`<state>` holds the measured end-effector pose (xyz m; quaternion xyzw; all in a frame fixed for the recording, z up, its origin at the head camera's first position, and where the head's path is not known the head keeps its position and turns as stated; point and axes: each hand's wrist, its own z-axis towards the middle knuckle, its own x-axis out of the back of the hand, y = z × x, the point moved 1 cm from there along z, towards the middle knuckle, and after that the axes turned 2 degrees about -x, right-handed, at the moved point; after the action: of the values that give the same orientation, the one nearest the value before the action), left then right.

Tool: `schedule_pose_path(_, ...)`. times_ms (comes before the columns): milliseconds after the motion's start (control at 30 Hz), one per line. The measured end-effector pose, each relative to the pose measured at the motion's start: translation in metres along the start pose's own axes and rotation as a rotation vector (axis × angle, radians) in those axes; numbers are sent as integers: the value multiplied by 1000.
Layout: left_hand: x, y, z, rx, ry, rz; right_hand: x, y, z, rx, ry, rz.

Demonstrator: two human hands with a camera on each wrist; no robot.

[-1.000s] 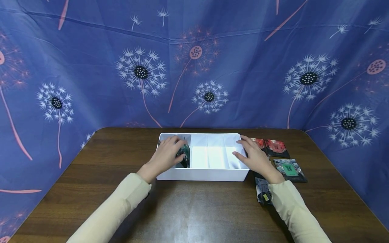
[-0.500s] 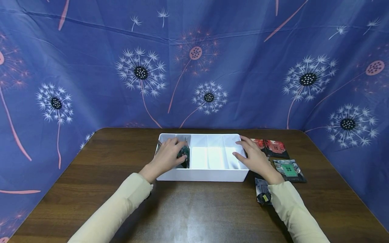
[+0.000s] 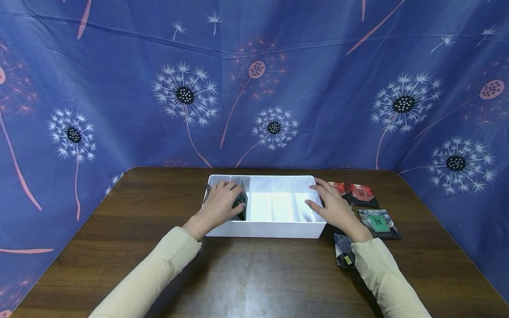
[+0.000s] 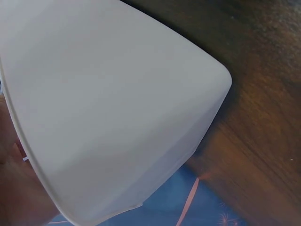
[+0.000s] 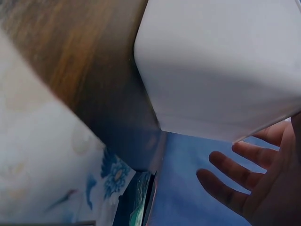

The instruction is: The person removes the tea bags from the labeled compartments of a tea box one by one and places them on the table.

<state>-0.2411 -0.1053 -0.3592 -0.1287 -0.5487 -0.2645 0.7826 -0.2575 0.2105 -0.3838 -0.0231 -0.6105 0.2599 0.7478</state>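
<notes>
A white divided box (image 3: 264, 229) lies lengthwise across the brown table. My left hand (image 3: 218, 203) reaches down into its left end, thumb and fingers about a dark green flat packet (image 3: 242, 198) that stands on edge there. The fingertips and the packet's lower part are hidden. Another dark edge shows just left of the hand. My right hand (image 3: 334, 205) is at the box's right end, thumb over the inside and fingers along the rim. In the right wrist view its fingers (image 5: 230, 174) are spread and hold nothing.
Right of the box lie several flat printed packets: a red one (image 3: 362, 194) with another beside it, a green-labelled one (image 3: 379, 223), and a dark grey one (image 3: 344, 251) partly under my right forearm. A blue dandelion-print cloth (image 3: 318, 110) hangs behind the table.
The green packet's right edge has shifted slightly left, and my left hand has moved a little with it. My right hand and the box stay almost still.
</notes>
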Motion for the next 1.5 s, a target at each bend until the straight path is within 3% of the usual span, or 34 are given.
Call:
schedule_pose_path(433,11,3,-1,-77,133,13,0,1,-1,13,2,-28)
schedule_pose_path(933,43,-1,0,-61,190,-30,4,1,-4,36,28,-53)
schedule_pose_path(1500,82,-31,-9,-63,223,-32,5,-1,-6,42,10,-76)
